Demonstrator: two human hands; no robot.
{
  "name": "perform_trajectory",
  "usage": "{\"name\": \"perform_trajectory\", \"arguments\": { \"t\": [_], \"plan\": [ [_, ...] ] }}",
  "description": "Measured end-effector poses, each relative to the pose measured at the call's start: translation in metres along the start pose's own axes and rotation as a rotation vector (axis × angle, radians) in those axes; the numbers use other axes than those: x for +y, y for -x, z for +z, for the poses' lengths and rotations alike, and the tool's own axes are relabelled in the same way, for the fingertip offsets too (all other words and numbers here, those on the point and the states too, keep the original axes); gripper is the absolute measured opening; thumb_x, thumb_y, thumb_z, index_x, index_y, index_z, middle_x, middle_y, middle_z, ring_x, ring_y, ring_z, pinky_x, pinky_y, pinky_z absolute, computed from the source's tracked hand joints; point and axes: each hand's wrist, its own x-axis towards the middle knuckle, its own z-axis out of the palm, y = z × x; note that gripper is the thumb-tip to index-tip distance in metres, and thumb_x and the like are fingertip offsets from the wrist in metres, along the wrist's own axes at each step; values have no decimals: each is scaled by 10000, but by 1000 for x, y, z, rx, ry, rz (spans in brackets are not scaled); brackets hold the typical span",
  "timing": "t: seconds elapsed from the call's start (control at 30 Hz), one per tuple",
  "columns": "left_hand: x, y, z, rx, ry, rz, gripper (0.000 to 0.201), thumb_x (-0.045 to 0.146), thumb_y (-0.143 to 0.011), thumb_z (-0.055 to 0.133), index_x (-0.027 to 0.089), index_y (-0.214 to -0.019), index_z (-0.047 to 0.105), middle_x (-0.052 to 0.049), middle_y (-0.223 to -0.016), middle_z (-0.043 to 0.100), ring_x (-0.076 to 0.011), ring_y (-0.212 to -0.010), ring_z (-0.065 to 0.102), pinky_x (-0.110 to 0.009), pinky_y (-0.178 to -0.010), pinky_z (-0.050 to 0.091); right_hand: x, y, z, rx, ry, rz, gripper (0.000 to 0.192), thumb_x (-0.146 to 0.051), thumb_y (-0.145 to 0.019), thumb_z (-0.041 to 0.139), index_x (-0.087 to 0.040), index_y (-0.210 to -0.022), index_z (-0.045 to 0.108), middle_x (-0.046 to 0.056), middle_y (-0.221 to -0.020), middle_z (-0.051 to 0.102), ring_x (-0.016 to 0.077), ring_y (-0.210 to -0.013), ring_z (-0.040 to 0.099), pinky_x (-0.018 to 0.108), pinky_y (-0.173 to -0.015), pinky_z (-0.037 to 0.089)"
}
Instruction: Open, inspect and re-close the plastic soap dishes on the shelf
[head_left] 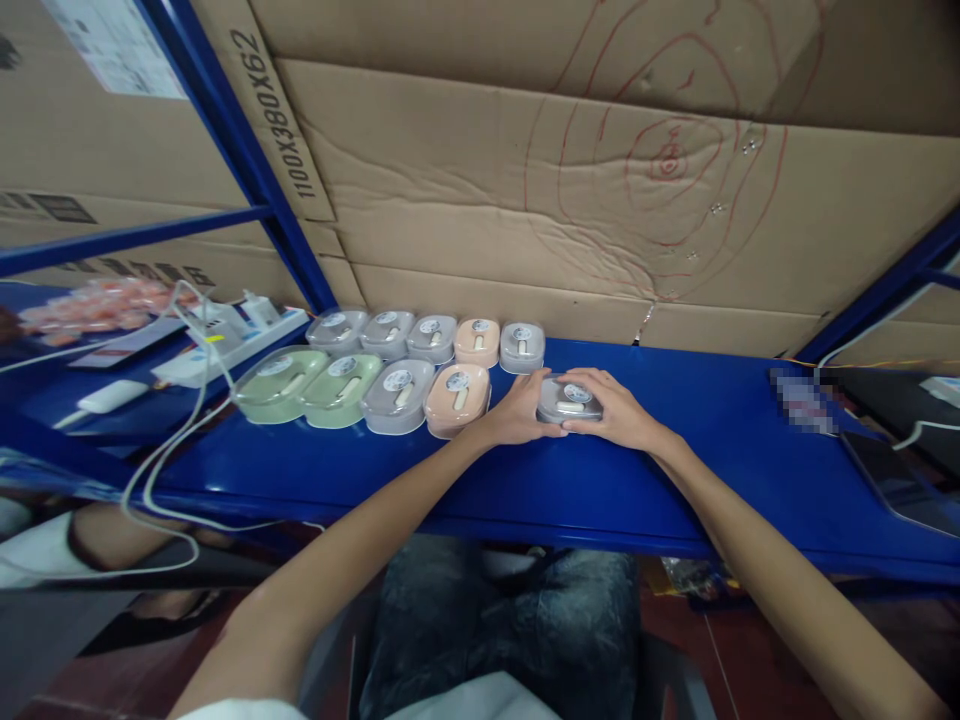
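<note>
A small grey lidded container (568, 398) with a clear cover, a round label and a pale handle-like piece stands on the blue shelf (600, 490). My left hand (523, 410) wraps its left side and my right hand (616, 408) its right side, fingers curled around the edges. Just left of my left hand is a peach container (457, 398) of the same kind. Beside it in the front row are a grey container (398, 394) and two green containers (342, 388). Behind them runs a back row of grey ones and one peach container (478, 342).
Cardboard sheeting (450, 170) with red drawn rings backs the shelf. White cables (161, 450) hang at the left by a power strip (262, 335) and orange wrapped items (112, 300). A dark flat device (900, 480) lies far right. Another person's arm (112, 535) shows lower left.
</note>
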Motion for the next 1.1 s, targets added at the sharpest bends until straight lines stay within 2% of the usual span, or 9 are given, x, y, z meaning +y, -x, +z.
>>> {"name": "perform_trajectory", "arguments": {
  "t": [0.13, 0.3, 0.47, 0.63, 0.83, 0.97, 1.03, 1.1],
  "plan": [
    [-4, -2, 2, 4, 20, 13, 1259, 623, -679, 915, 165, -1678, 299, -269, -1744, 331, -492, -1637, 275, -687, -1310, 255, 7, 4, 6, 77, -101, 46, 724, -623, -859, 860, -356, -1493, 634, 109, -1481, 643, 358, -1379, 624, 595, -1187, 498],
    [-4, -2, 2, 10, 7, -6, 1260, 615, -674, 917, 156, -1672, 301, -275, -1737, 343, -480, -1633, 292, -671, -1314, 267, 14, 10, 13, 136, -150, 111, 749, -622, -832, 881, -367, -1496, 647, 102, -1413, 639, 351, -1347, 645, 590, -1184, 507],
    [-1, -1, 1, 5, 0, -12, 1255, 595, -691, 917, 175, -1690, 286, -256, -1751, 332, -495, -1639, 275, -692, -1315, 258, 17, 11, 15, 123, -124, 105, 779, -625, -833, 877, -376, -1525, 619, 102, -1401, 628, 356, -1333, 641, 601, -1177, 511],
    [-3, -1, 0, -1, 3, -8, 1290, 592, -677, 922, 179, -1708, 266, -260, -1762, 313, -503, -1648, 263, -694, -1323, 238, 17, 13, 14, 104, -96, 76, 888, -644, -781, 912, -383, -1561, 578, 106, -1379, 610, 364, -1298, 643, 608, -1157, 530],
    [-2, 1, -3, -64, -19, -9, 1326, 610, -680, 924, 180, -1726, 233, -260, -1790, 260, -492, -1671, 209, -679, -1330, 234, 15, 21, 12, 60, -98, 74, 931, -630, -789, 913, -384, -1598, 524, 108, -1413, 602, 364, -1331, 627, 600, -1158, 532],
    [13, 10, -8, -47, -88, 12, 1202, 564, -788, 867, 180, -1732, 231, -233, -1804, 238, -457, -1682, 206, -626, -1348, 242, 8, 24, 18, 150, -38, 148, 957, -633, -763, 923, -323, -1575, 522, 132, -1416, 636, 393, -1325, 636, 625, -1161, 520],
    [25, 22, -18, 21, -169, 75, 1087, 541, -869, 811, 208, -1733, 242, -189, -1804, 262, -410, -1691, 203, -584, -1363, 239, 2, 24, 20, 178, 14, 188, 956, -638, -771, 911, -304, -1567, 501, 148, -1429, 628, 408, -1331, 635, 643, -1161, 514],
    [36, 41, -36, 111, -282, 140, 953, 561, -942, 746, 254, -1718, 286, -137, -1787, 320, -360, -1690, 221, -546, -1375, 235, -4, 26, 21, 186, 74, 220, 931, -633, -806, 878, -287, -1566, 465, 169, -1454, 603, 426, -1351, 622, 661, -1159, 509]
  ]
}}
